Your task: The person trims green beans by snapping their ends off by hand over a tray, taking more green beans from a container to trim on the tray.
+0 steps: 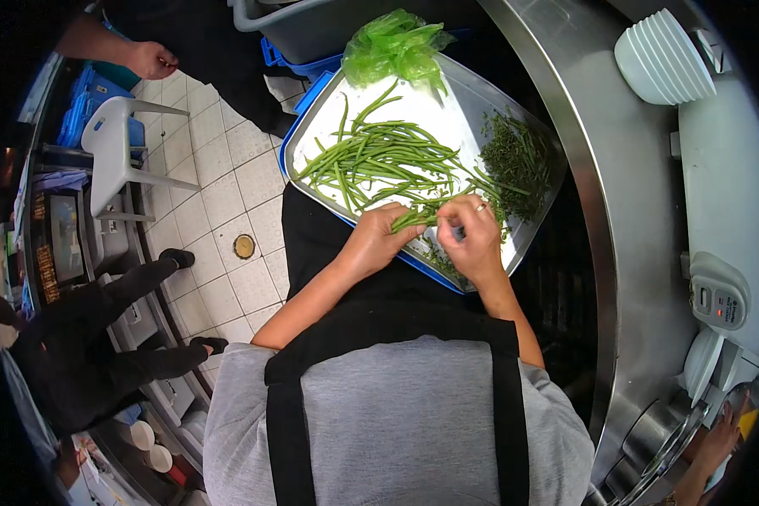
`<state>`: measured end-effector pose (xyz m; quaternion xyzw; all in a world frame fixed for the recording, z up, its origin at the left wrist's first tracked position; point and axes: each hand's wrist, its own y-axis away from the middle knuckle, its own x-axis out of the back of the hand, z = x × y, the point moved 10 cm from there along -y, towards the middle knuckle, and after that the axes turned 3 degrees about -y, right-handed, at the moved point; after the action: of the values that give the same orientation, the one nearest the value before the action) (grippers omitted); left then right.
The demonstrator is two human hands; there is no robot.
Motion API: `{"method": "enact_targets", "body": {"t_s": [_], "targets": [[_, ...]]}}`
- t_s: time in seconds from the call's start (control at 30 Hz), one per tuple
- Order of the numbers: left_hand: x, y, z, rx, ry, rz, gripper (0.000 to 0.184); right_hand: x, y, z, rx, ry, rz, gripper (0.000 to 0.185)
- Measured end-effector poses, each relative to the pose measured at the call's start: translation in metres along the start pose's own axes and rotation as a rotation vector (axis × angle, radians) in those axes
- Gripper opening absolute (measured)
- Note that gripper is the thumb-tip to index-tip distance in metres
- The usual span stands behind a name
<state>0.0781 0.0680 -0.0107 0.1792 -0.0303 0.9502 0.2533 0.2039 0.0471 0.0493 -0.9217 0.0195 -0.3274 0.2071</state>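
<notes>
A metal tray (299, 148) in front of me holds a loose heap of long green beans (379, 156). Over the tray's near edge my left hand (379, 236) is closed round a small bunch of green beans (417, 217), whose ends point to the right. My right hand (472, 238), with a ring on one finger, is pinched at the end of that bunch; its fingertips partly hide the bean between them. A dark pile of short bean ends (519, 164) lies on the tray's right side. More bits lie near my right hand.
A green plastic bag (392, 46) lies on the tray's far end. Right of me is a steel counter (565, 93) with stacked white bowls (662, 59). To the left stand a white stool (114, 139) and other people, one with a hand (152, 61) near the tray.
</notes>
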Motion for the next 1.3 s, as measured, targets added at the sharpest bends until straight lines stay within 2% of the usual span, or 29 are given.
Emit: {"method": "enact_targets", "body": {"t_s": [0.1,0.17,0.2,0.3,0.33,0.5,0.57,0.67,0.77,0.97,1.07,1.17,1.23,1.3], "targets": [[-0.002,0.001,0.000,0.136,0.283,-0.022,0.019,-0.011,0.012,0.037,-0.361,-0.521,0.059,0.011],[-0.004,-0.001,0.003,0.082,0.389,0.016,0.019,-0.031,0.024,0.057,-0.616,-0.901,0.084,0.007],[-0.003,-0.001,0.005,0.053,0.442,0.036,0.020,-0.035,0.023,0.062,-0.618,-1.080,0.163,0.006],[-0.008,0.008,-0.014,0.300,0.615,-0.077,0.021,-0.020,0.018,0.081,-0.671,-1.203,0.291,0.009],[-0.002,0.008,-0.017,0.298,0.674,-0.015,0.021,-0.018,0.021,0.090,-0.697,-1.064,0.252,0.009],[0.020,0.006,-0.026,0.298,0.859,0.214,0.019,-0.024,0.022,0.064,-0.490,-0.441,-0.144,0.013],[0.026,0.006,-0.027,0.279,0.851,0.270,0.019,-0.027,0.019,0.039,-0.317,-0.296,-0.223,0.014],[0.029,0.006,-0.028,0.276,0.842,0.307,0.019,-0.033,0.021,0.021,-0.274,-0.212,-0.320,0.016],[0.030,0.007,-0.029,0.274,0.818,0.315,0.020,-0.033,0.021,0.019,-0.267,-0.144,-0.341,0.015],[0.030,0.008,-0.023,0.202,0.865,0.295,0.019,-0.028,0.020,0.036,-0.384,-0.232,-0.302,0.014],[0.028,0.009,-0.015,0.138,0.830,0.261,0.019,-0.032,0.039,0.083,-0.706,-0.584,-0.141,0.015],[0.031,0.009,-0.003,0.089,0.821,0.265,0.018,-0.013,0.040,0.137,-0.714,-0.576,0.101,0.016],[0.044,0.009,-0.004,0.098,0.837,0.353,0.017,0.026,0.006,0.102,-0.429,0.038,0.151,0.020],[0.047,0.009,-0.009,0.096,0.931,0.332,0.013,0.023,-0.001,0.101,-0.269,0.158,0.076,0.009]]}}
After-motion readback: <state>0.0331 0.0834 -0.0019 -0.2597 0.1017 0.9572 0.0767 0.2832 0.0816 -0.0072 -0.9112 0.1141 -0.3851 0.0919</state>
